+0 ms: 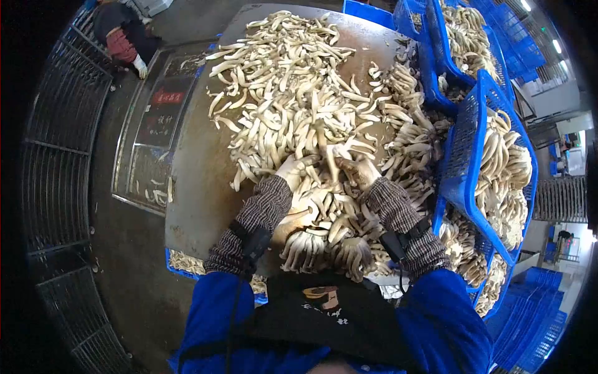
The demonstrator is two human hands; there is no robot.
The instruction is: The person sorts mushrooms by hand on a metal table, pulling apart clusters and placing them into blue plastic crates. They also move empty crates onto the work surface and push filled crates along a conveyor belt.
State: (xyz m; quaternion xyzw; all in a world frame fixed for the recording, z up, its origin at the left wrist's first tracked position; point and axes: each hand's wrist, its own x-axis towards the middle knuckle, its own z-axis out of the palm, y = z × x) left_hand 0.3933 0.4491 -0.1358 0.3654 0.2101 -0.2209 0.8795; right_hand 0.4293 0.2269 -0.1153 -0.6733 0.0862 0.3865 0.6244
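Observation:
Long pale mushrooms (pixel 293 81) lie heaped over a metal table (pixel 202 162). My left hand (pixel 293 172), in a pale glove, is at the near side of the heap with its fingers curled around mushrooms; exactly what is in them is partly hidden. My right hand (pixel 362 172) is closed on a mushroom (pixel 331 163) that stands roughly upright between the two hands. Below them, close to my apron, are neatly gathered bunches of mushrooms (pixel 305 250), stems side by side. More bunches (pixel 408 134) line the table's right side.
Blue plastic crates (pixel 464 149) filled with mushrooms stand along the right edge, some stacked. Another crate sits under the table's near left corner. A metal rack (pixel 59 162) is at the left. Another person (pixel 121 34) bends down at the upper left.

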